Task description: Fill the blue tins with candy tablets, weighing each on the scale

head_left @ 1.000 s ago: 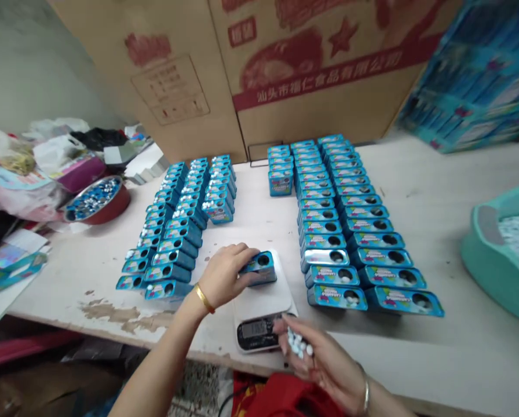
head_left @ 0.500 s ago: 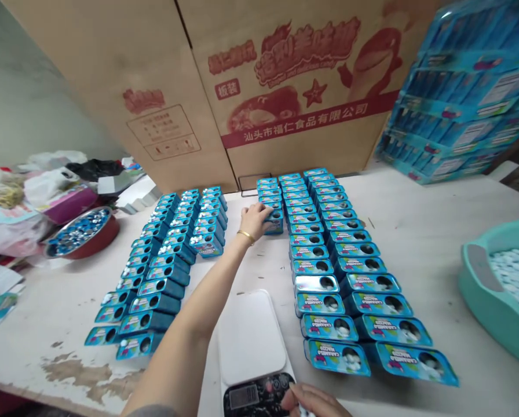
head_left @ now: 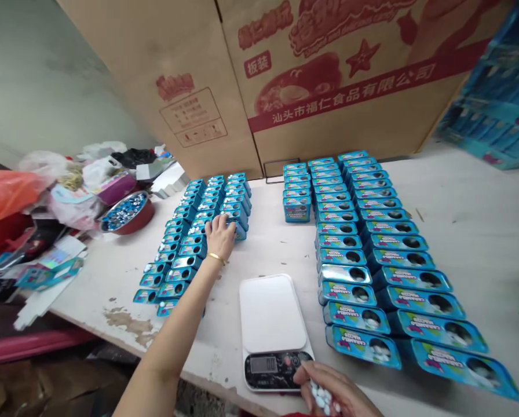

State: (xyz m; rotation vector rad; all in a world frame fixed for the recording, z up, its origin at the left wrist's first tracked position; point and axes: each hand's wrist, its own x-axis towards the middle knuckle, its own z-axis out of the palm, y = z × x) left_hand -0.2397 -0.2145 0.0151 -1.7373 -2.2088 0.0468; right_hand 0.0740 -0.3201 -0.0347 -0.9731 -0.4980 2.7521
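- The left hand is gripping a blue tin at the near end of the left-hand rows, at 11 o'clock from the scale.
- The right hand is cupping white candies at 5 o'clock from the scale on the counter.

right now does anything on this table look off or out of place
One tin in the right block's left column shows bare silver on top while its neighbours carry blue printed labels. The white tabletop is worn to brown patches by the near edge. The left hand rests on the left block's rows.
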